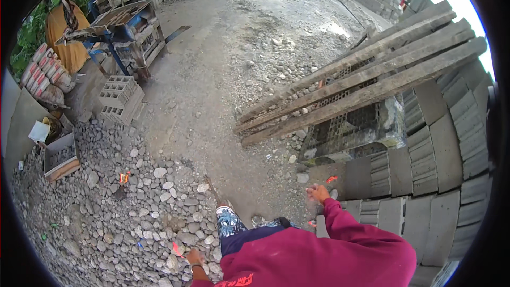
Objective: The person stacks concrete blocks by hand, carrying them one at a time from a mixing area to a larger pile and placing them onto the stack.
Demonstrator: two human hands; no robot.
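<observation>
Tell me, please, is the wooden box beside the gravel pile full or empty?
Partly filled: the wooden box sits upright at the edge of the gravel pile, with grey gravel covering its bottom, below the rim.

Daylit concrete yard (223, 74), gravel pile (106, 218), stacked blocks (441, 143), wooden planks (366, 69)

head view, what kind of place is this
Most likely an outdoor concrete block-making yard: rows of grey concrete blocks laid out on the right, a gravel pile on the left, and stacked cement sacks beside a blue block-making machine.

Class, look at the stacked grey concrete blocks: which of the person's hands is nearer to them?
Right. The right hand hangs just beside the concrete blocks; the left hand is over the gravel pile, farther away.
</observation>
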